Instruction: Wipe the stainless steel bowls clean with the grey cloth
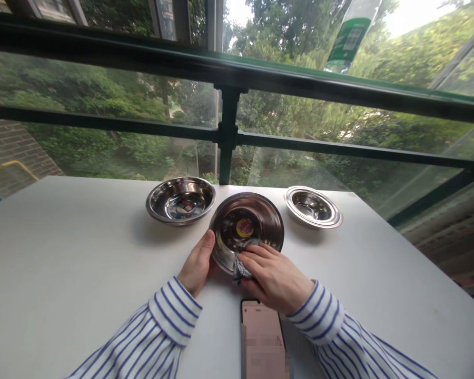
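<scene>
"Where's the middle bowl point(248, 212)?"

"Call it the clock's centre, twelve toward the railing point(228, 134). It's over the white table point(82, 252), its upper rim showing just short of the far edge; I can't tell whether its base touches down."

"And the grip?"

"The left hand point(197, 264) clasps the rim at about eight o'clock, thumb at the edge, fingers hidden. The right hand point(278, 276) has its fingers close together, pressing a bunched cloth point(240, 267) on the inner wall at six."

"How much room round it?"

"Tight at ten: the left bowl point(180, 202) is just beside it. At two, a narrow strip of table shows before the right bowl point(313, 207), near the far edge. A broad stretch runs from nine to the left, another from four toward the right edge."

"Anything at six?"

"A phone point(263, 337), its top just below the right hand."
</scene>
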The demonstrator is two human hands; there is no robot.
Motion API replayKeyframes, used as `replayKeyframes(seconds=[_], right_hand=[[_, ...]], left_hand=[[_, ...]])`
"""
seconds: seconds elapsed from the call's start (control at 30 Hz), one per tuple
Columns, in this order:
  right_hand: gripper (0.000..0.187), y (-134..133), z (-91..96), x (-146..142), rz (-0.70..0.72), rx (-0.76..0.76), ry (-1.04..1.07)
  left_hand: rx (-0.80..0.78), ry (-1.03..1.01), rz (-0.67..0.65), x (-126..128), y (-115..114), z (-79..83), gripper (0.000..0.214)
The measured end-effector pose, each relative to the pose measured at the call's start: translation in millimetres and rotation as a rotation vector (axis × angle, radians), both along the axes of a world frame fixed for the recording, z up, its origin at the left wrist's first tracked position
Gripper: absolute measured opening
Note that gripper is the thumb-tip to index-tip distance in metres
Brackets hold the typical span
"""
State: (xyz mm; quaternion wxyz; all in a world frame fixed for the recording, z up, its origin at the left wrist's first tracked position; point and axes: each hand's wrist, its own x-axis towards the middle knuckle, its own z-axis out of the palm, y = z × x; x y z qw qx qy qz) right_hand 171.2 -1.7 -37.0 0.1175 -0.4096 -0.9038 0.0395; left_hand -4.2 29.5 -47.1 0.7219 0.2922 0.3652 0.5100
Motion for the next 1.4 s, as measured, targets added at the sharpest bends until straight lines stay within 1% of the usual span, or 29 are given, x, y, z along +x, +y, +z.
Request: replayKeyframes(seconds=[0.13, 0.23, 0.3, 0.43, 0.5, 0.67, 0.73, 0.8, 0.9, 1.03, 1.1, 1.27, 1.33, 1.4], right_hand=[[0.046, 2.9, -7.2, -15.1, 0.040, 0.006, 0.044], [0.049, 3.6, -8.2, -24.7, 0.035, 0.012, 0.067], [0.047, 1.9, -4.1, -23.4, 0.038, 0.002, 0.058], [0.036, -2.6, 6.3, -11.2, 0.054, -0.032, 0.046], [0.034, -2.6, 7.4, -9.9, 0.045, -0.033, 0.038], [0.047, 2.1, -2.4, -26.9, 0.009, -0.004, 0.029], [0.048, 2.7, -5.1, -31.1, 0.011, 0.001, 0.033], [0.046, 1.6, -3.9, -29.0, 0.027, -0.005, 0.026], [0.039, -2.3, 4.6, -17.6, 0.047, -0.029, 0.010], [0.030, -6.1, 14.6, -7.6, 0.027, -0.049, 0.000], [0.030, -5.5, 12.5, -11.5, 0.013, -0.042, 0.000], [0.046, 0.5, -5.3, -30.9, 0.008, 0.031, 0.067], [0.046, 1.2, -6.5, -31.1, 0.017, 0.037, 0.074], [0.042, -0.3, -2.0, -25.5, 0.033, 0.024, 0.055]], left_hand=[[0.006, -0.042, 0.001, 0.9, -0.2, -0.5, 0.051], [0.023, -0.073, -0.013, 0.6, 0.3, -1.6, 0.051], [0.020, -0.066, -0.021, 0.1, 0.3, -1.3, 0.052], [-0.030, -0.007, 0.000, 0.1, -1.0, 1.7, 0.052], [-0.036, 0.000, 0.010, 0.9, -1.4, 2.6, 0.050], [0.032, -0.062, 0.030, 2.2, 0.5, -1.8, 0.051], [0.049, -0.066, 0.025, 1.6, 1.3, -3.4, 0.051], [0.039, -0.048, 0.025, 0.7, 1.4, -2.9, 0.051], [0.003, -0.015, 0.033, -0.4, 0.9, 0.4, 0.049], [-0.037, 0.047, 0.009, -1.5, 0.4, 2.3, 0.049], [-0.030, 0.047, 0.000, -1.6, 0.5, 0.9, 0.049], [0.040, -0.024, 0.026, -0.2, 0.3, -1.1, 0.050], [0.030, -0.026, 0.031, 0.4, -0.1, 0.2, 0.050], [0.011, -0.007, 0.037, 0.6, -0.4, 1.6, 0.050]])
